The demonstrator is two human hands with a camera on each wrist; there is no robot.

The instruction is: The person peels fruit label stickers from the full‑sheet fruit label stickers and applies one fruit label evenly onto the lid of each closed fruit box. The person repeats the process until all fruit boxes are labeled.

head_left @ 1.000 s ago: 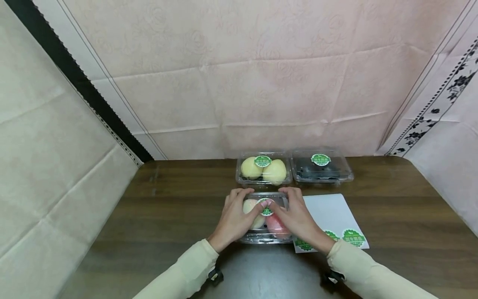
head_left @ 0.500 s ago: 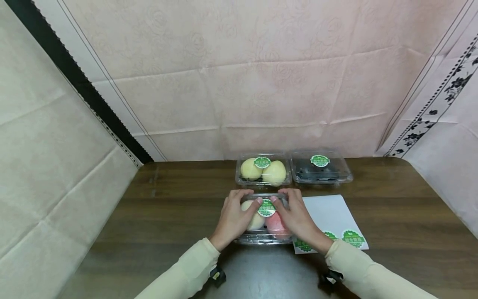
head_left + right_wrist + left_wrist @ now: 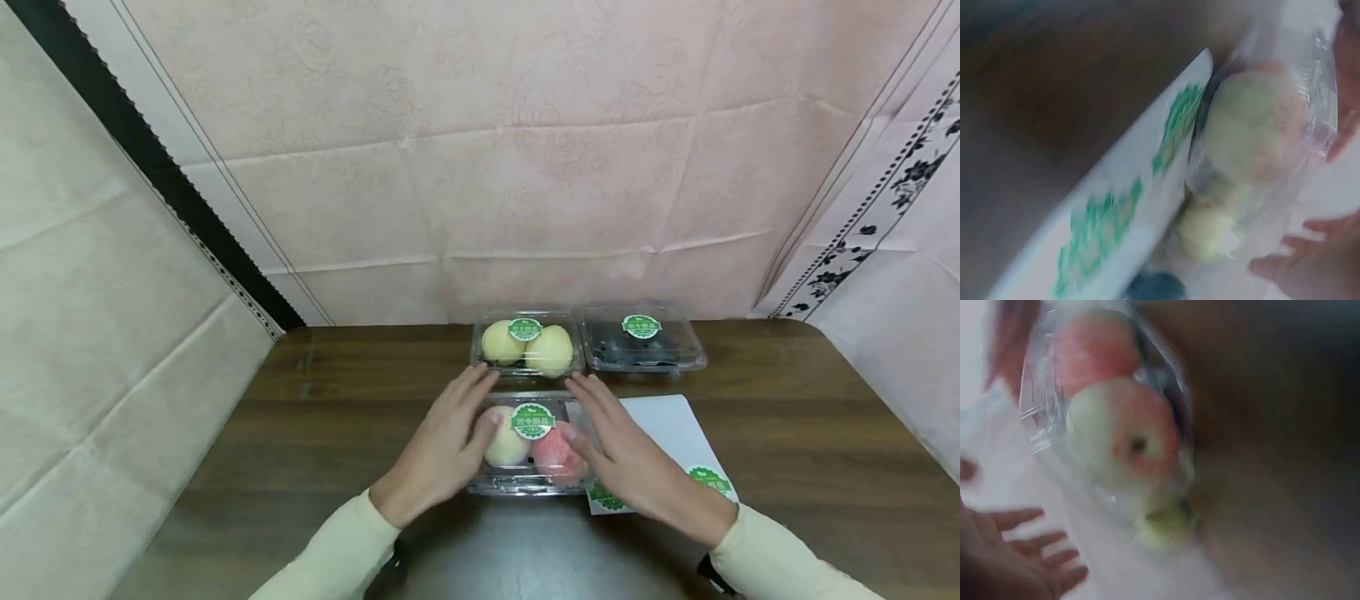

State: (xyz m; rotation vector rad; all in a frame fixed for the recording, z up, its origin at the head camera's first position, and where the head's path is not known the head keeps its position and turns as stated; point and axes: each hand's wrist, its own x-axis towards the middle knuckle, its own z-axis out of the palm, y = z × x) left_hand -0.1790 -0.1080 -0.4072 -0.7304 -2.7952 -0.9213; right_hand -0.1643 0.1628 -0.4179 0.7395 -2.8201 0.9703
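A clear plastic fruit box (image 3: pixel 525 485) with a closed lid lies on the wooden table in front of me. Inside it sit a pale apple-like fruit (image 3: pixel 507 442) and a pink-red one (image 3: pixel 558 454), and a round green-and-white label (image 3: pixel 533 422) is on the lid. My left hand (image 3: pixel 442 442) hovers at the box's left side, fingers straight and thumb apart. On the right my right hand (image 3: pixel 637 454) spreads the same way, partly over a white sticker sheet (image 3: pixel 667 417). Both wrist views are blurred; straight fingers show beside the box in each.
Behind stand two more labelled clear boxes: one with two yellow-green fruits (image 3: pixel 550 351), and one with dark contents (image 3: pixel 637 350). Green labels (image 3: pixel 708 477) line the sheet's near edge. Cloth walls (image 3: pixel 525 192) enclose the table (image 3: pixel 337 433) at the back and sides.
Both thumbs have left the green label, and the hands have let go of the fruit box, moving apart to left and right. The box has stayed in place.
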